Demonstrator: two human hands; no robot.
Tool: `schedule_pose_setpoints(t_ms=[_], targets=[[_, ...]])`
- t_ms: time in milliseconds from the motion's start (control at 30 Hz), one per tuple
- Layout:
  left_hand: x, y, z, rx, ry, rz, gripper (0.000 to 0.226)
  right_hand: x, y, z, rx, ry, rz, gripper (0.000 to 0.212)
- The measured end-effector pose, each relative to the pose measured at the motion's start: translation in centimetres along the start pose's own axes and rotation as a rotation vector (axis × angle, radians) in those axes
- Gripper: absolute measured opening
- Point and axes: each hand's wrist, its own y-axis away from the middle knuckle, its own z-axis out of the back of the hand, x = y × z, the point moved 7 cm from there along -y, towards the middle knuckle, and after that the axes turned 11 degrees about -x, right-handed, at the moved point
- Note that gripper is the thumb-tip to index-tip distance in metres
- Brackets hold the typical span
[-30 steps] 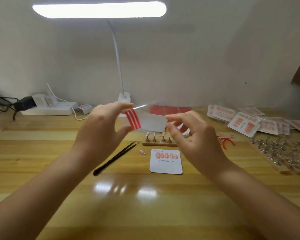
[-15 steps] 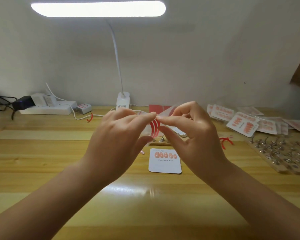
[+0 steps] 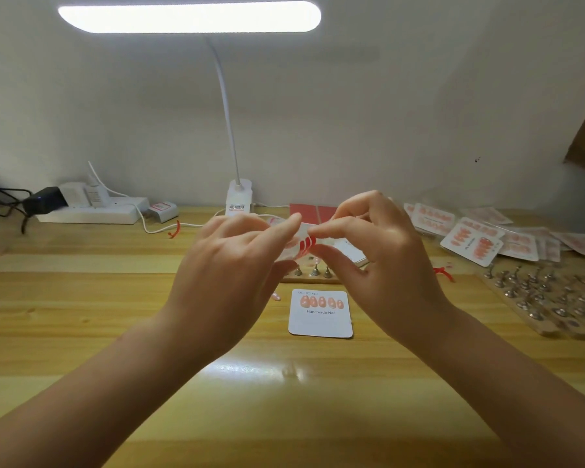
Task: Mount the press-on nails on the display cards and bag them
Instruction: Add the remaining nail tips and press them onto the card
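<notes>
Head view showed me both hands raised above the wooden table, meeting at a small clear strip with red stripes. My left hand pinched the strip's left end between thumb and forefinger; my right hand pinched it at the red stripes, fingertips nearly touching the left's. The strip's long axis ran left to right between the two hands, tilting slightly up toward the right, its red-striped part in the middle of what I could see. I could not tell which face was turned toward me.

Directly below and nearer to me lay the display card, flat on the table, with a row of five orange nails along its far edge and its printed line reading toward me. That row also ran left to right, so I judged the strip already lay roughly parallel to it and would need only a descent. The right hand hung a little nearer the card. Finished bagged cards sat to the right.
</notes>
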Motion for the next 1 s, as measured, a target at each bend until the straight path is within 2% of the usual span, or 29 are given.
schedule_pose_setpoints(t_ms=[133,233,367,533,600,667,733,833,900,1000], targets=[[-0.1,-0.1,0.2,-0.022,0.008,-0.009,0.039,0.1,-0.1,0.3,-0.036,-0.015,-0.001,0.015],[0.0,-0.1,0.2,-0.014,-0.005,0.006,0.041,0.2,-0.3,0.5,-0.051,-0.029,0.003,0.009],[0.6,-0.6,0.7,-0.057,0.056,0.074,0.036,0.4,-0.3,0.5,-0.048,-0.067,0.008,0.007],[4.2,-1.6,2.7,-0.15,0.186,0.381,0.034,0.5,0.0,0.1,-0.02,-0.14,-0.049,0.007],[6.3,-1.9,3.6,-0.185,0.145,0.474,0.037,0.3,0.0,-0.2,0.011,-0.167,-0.103,0.007],[8.9,-1.8,4.2,-0.193,0.051,0.513,0.037,-0.2,0.2,-0.5,0.054,-0.21,-0.233,0.008],[11.9,-1.1,3.9,-0.092,-0.165,0.539,0.042,-1.0,0.5,-0.9,0.118,-0.279,-0.425,0.01],[16.0,1.3,1.6,0.262,-0.566,0.675,0.05,-2.4,1.6,-1.9,0.234,-0.461,-0.769,0.016],[17.2,3.5,-0.4,0.531,-0.647,0.774,0.052,-3.2,2.2,-2.4,0.27,-0.516,-0.944,0.019],[17.6,6.4,-2.6,0.83,-0.626,0.878,0.061,-3.5,2.7,-3.0,0.322,-0.574,-1.053,0.024]])
